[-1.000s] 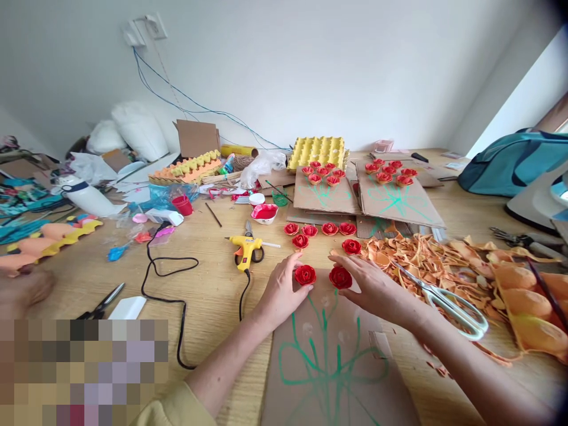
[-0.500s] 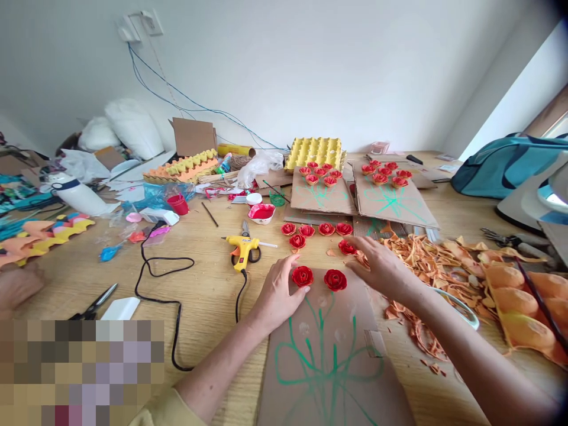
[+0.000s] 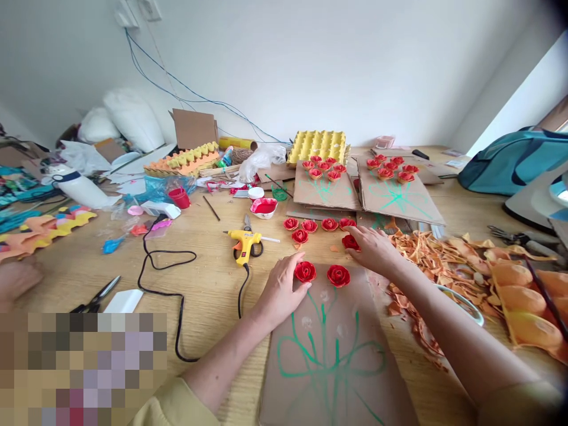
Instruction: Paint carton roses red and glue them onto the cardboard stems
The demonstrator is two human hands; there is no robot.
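Red paper rose (image 3: 305,271) at top edge of the cardboard sheet (image 3: 328,355), left hand (image 3: 279,293) flat with fingers together against it, second rose (image 3: 338,275) just beside, right hand (image 3: 375,248) curled over a loose rose (image 3: 350,242) behind, grip unclear, glue gun (image 3: 244,241) at left, orange scraps (image 3: 426,254) at right.

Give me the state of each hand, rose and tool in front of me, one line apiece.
Left rose, upright on cardboard.
Right rose, upright on cardboard, untouched.
Loose rose, beyond the cardboard, partly hidden.
Left hand, open, fingertips against left rose.
Right hand, fingers on loose rose, grip unclear.
Glue gun, lying on side, cord attached.
Paint bowl, holds red paint.
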